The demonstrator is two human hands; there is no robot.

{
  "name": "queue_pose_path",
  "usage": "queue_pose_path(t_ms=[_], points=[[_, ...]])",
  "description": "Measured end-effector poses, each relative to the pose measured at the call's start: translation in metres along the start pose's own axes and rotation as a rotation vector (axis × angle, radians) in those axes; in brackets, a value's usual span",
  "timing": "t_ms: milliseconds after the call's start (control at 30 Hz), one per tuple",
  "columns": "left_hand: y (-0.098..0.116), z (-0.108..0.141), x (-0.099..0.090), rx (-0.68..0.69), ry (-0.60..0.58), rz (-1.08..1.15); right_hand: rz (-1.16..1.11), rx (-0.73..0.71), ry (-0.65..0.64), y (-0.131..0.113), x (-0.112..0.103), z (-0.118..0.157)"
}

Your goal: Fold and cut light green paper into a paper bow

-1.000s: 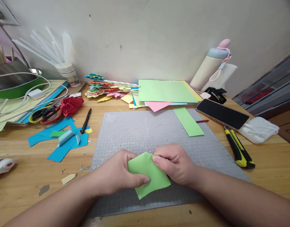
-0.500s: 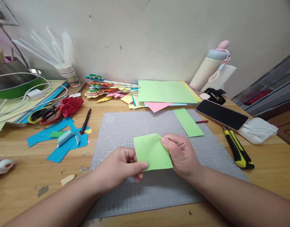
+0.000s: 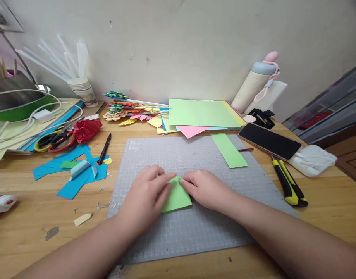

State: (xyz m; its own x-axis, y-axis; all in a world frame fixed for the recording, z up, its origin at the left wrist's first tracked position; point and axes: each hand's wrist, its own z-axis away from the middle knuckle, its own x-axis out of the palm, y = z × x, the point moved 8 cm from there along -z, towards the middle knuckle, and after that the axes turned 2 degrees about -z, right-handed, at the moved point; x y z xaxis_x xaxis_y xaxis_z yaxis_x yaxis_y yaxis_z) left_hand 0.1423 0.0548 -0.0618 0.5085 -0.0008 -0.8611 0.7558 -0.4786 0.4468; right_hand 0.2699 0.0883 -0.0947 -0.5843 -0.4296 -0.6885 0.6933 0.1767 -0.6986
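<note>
Two-handed on flat light-green paper piece (image 3: 177, 199) over grey gridded cutting mat (image 3: 157, 240): pinching upper right edge with right hand (image 3: 205, 190), covering left side with left hand (image 3: 147, 192), grip unclear.

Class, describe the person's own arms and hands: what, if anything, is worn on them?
The left hand and right hand are ungloved, with no rings on the visible fingers. The left forearm and right forearm show no sleeves, watch or bracelet.
</note>
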Motion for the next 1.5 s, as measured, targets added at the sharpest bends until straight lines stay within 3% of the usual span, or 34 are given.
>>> queue_pose_path(t_ms=[67,167,367,667,767,900,1000,1167,1300,1500], points=[[0.012,0.002,0.018,0.049,-0.132,-0.181,0.075,0.014,0.004,-0.001,0.001,-0.001],[0.021,0.005,0.029,0.067,-0.214,-0.446,0.141,0.029,-0.002,-0.001,0.002,-0.004],[0.016,0.011,0.017,0.026,-0.149,-0.635,0.206,0.026,-0.032,0.001,0.002,-0.004],[0.000,0.028,0.003,-0.058,-0.133,-0.710,0.188,0.053,-0.074,0.003,0.004,-0.004],[-0.009,0.032,-0.008,-0.143,-0.113,-0.544,0.085,0.029,-0.075,0.006,0.004,-0.003],[-0.026,0.025,-0.026,-0.415,0.019,-0.002,-0.160,-0.050,-0.062,0.009,0.001,0.000],[-0.027,0.014,-0.029,-0.520,0.091,0.204,-0.379,-0.131,0.061,0.008,-0.013,0.004],[-0.016,-0.008,-0.011,-0.515,0.111,0.610,-0.626,-0.239,0.299,0.003,-0.032,0.011],[-0.026,-0.013,-0.014,-0.503,0.253,0.726,-0.710,-0.285,0.277,-0.001,-0.030,0.011],[-0.035,-0.009,-0.014,-0.457,0.260,0.776,-0.752,-0.295,0.260,-0.004,-0.030,0.008]])
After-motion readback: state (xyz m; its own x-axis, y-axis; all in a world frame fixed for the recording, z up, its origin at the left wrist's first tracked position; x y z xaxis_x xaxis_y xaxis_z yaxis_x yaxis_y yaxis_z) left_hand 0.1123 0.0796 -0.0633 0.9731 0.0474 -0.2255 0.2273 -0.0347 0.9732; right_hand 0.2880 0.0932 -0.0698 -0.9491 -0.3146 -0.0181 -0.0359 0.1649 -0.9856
